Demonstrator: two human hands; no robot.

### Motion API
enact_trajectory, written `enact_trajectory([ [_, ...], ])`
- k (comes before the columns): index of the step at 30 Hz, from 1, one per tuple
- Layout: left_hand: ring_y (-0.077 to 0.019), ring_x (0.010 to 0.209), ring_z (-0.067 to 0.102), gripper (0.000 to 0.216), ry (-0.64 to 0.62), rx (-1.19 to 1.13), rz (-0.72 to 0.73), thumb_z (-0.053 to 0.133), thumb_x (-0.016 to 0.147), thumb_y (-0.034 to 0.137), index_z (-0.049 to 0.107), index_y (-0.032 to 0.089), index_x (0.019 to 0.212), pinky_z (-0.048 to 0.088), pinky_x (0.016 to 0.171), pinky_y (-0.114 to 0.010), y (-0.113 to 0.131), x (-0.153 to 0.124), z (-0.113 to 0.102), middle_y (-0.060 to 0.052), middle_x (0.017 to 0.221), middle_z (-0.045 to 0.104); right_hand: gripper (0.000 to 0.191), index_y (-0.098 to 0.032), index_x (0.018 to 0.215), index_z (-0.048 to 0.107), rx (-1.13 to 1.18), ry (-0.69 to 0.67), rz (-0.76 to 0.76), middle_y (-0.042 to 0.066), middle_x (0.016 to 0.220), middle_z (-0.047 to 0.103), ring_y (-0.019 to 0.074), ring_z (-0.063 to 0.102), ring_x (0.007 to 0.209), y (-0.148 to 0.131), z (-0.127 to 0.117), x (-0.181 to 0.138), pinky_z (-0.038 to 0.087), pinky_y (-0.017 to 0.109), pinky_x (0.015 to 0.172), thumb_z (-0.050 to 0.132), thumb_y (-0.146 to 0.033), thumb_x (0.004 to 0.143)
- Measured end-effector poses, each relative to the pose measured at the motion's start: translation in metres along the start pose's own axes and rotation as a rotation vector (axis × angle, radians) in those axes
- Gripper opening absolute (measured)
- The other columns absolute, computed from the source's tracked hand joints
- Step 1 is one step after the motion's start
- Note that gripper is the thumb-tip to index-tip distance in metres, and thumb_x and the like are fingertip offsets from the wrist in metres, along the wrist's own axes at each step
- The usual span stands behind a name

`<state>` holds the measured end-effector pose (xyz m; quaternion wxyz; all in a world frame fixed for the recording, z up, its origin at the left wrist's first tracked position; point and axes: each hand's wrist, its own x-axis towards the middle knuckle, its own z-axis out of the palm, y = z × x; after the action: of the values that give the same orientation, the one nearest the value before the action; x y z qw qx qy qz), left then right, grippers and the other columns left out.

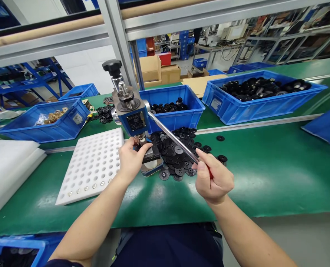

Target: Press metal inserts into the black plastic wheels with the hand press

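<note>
A small blue hand press (134, 118) stands on the green table (265, 174), with a black knob on top and a long metal lever (173, 139) slanting down to the right. My right hand (213, 178) is closed around the lever's red end. My left hand (131, 159) pinches a small part at the press base, under the ram; the part is too hidden to name. A heap of black round discs (178, 155) lies just right of the press. A white foam tray (94, 163) with rows of holes lies left of it, a few holes in its front rows filled with small metal pieces.
Blue bins stand behind: one with black discs (172, 107), a large one with black parts (261, 94), one with brass-coloured pieces (46, 120). White foam sheets (6, 167) lie at the far left. A blue bin (15, 250) sits below the table edge. Another blue bin (324, 126) is at the right.
</note>
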<state>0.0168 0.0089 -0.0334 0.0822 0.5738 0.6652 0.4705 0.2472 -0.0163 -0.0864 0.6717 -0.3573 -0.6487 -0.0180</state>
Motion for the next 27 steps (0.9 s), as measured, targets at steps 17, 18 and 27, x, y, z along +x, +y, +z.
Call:
enact_trajectory([
  [17, -0.0178, 0.067, 0.06, 0.024, 0.028, -0.102, -0.046, 0.075, 0.067, 0.041, 0.067, 0.019, 0.076, 0.048, 0.065, -0.029, 0.013, 0.001, -0.006, -0.002, 0.071, 0.068, 0.032, -0.019, 0.123, 0.059, 0.202, 0.115, 0.092, 0.0, 0.072, 0.059, 0.0105, 0.055, 0.051, -0.039, -0.007, 0.042, 0.046, 0.024, 0.047, 0.055, -0.022, 0.09],
  [18, -0.0182, 0.07, 0.061, 0.025, 0.035, -0.115, -0.042, 0.075, 0.067, 0.041, 0.067, 0.019, 0.078, 0.048, 0.067, -0.029, 0.011, 0.001, -0.006, -0.003, 0.076, 0.069, 0.031, -0.019, 0.121, 0.06, 0.235, 0.107, 0.109, 0.001, 0.074, 0.06, 0.0108, 0.055, 0.053, -0.043, -0.011, 0.053, 0.047, 0.025, 0.048, 0.056, -0.026, 0.092],
  [27, -0.008, 0.05, 0.04, 0.027, -0.133, -0.681, -0.307, 0.074, 0.077, 0.044, 0.067, 0.02, 0.086, 0.033, 0.043, -0.019, 0.013, -0.044, -0.033, 0.003, 0.062, 0.049, 0.039, -0.018, 0.133, 0.053, 0.457, -0.22, 0.268, 0.006, 0.093, 0.066, 0.0158, 0.064, 0.08, -0.037, -0.007, 0.061, 0.056, 0.031, 0.069, 0.053, -0.028, 0.095],
])
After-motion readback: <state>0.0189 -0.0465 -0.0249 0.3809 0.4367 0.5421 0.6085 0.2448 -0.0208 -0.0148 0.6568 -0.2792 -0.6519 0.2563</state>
